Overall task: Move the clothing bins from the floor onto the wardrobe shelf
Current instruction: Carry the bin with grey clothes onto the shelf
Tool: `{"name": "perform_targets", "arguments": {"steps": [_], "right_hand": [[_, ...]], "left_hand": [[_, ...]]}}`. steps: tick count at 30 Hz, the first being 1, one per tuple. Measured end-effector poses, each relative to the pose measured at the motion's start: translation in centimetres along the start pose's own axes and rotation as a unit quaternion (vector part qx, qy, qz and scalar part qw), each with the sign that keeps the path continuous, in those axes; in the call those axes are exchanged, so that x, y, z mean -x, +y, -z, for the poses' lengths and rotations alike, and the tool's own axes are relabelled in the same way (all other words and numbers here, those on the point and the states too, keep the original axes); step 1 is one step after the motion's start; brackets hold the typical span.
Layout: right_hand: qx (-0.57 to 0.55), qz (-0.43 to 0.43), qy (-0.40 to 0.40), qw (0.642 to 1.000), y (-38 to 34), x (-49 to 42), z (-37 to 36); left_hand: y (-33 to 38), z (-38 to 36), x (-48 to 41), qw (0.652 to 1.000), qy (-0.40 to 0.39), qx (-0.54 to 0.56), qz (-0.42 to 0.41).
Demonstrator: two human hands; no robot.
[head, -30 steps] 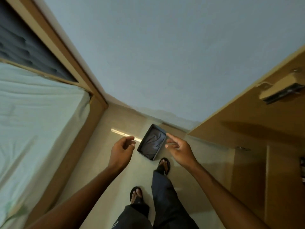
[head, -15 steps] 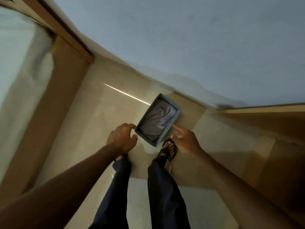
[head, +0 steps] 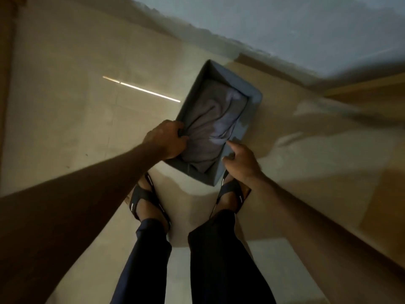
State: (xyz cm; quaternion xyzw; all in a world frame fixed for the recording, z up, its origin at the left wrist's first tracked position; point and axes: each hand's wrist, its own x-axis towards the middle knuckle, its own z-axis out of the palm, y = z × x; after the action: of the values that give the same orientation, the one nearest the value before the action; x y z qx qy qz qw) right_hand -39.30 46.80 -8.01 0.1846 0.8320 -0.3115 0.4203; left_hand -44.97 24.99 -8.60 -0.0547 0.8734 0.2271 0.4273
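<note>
The left hand (head: 166, 139) grips the left rim of the bin (head: 249, 110). Its fingers are curled over the edge and press into the cloth (head: 210, 128) inside. The right hand (head: 238, 161) is at the bin's right wall, close to the near corner, with its forefinger lying straight along the rim. Whether its other fingers curl round the wall cannot be told.

The bin is a dark grey box standing on the floor (head: 65, 106), set at a slant, and the crumpled grey cloth fills most of it. Its far end lies near the foot of the blue-grey wall (head: 306, 23).

Just this side of the bin stand two feet in black sandals (head: 144, 198) below dark trousers (head: 219, 260); the right foot is just beside the bin's near corner. Left of the bin, a thin bright streak of light (head: 142, 89) crosses the pale floor tiles and ends just beside the bin's left side.
</note>
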Motion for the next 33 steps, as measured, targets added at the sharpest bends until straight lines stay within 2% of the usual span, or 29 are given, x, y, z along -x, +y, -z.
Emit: {"name": "perform_targets", "arguments": {"steps": [4, 9, 19, 22, 26, 33], "right_hand": [[0.01, -0.016, 0.025, 1.0, -0.4, -0.6, 0.2], [0.026, -0.004, 0.034, 0.999, -1.3, 2.6, 1.5], [0.114, 0.084, -0.008, 0.99, -6.4, 20.8, 9.0], [0.115, 0.078, -0.009, 0.99, -7.3, 27.1, 10.6], [0.085, 0.054, 0.022, 0.995, -8.9, 36.3, 12.9], [-0.009, 0.014, 0.127, 0.992, -9.3, 53.2, 16.4]], "left_hand": [[0.5, -0.5, -0.3, 0.998, 0.046, -0.021, -0.032], [0.5, 0.2, 3.4, 0.999, 0.048, -0.005, -0.019], [3.6, 4.4, 24.5, 0.996, 0.02, 0.066, 0.054], [5.9, 5.9, 31.2, 0.994, 0.013, 0.09, 0.068], [9.3, 8.9, 39.2, 0.996, -0.007, 0.09, 0.021], [13.0, 16.1, 52.2, 0.99, -0.021, -0.004, -0.141]]}}
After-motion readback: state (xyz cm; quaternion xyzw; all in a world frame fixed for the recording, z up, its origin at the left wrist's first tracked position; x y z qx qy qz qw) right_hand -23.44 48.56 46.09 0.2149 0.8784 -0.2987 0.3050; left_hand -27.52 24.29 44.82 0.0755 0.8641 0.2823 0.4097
